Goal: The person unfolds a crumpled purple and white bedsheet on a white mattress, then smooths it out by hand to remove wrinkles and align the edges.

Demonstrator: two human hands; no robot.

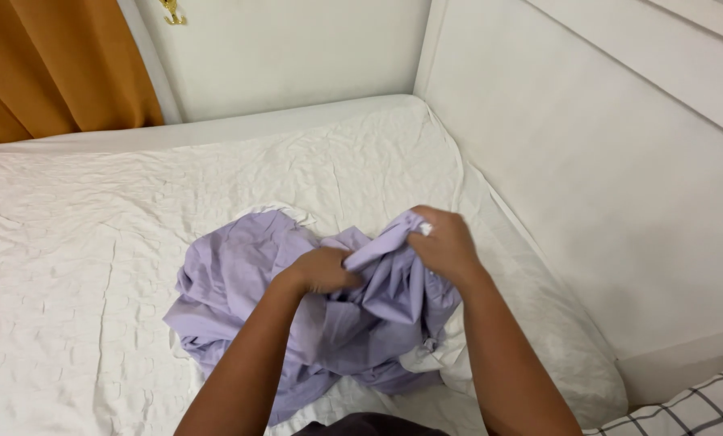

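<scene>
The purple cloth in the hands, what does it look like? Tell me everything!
The crumpled lilac woven-fabric garment looks thin and smooth, like a shirt, though its full shape is hidden in the folds. It lies bunched in a heap on the wrinkled white bed sheet, near the bed's front edge. A white lining or label shows at its upper rim. The left hand and the right hand each pinch a raised fold in the middle, pulling it up between them.

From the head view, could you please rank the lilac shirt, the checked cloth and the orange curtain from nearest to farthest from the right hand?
1. Lilac shirt: gripped by the right hand.
2. Checked cloth: bottom right corner.
3. Orange curtain: top left, farthest.
</scene>
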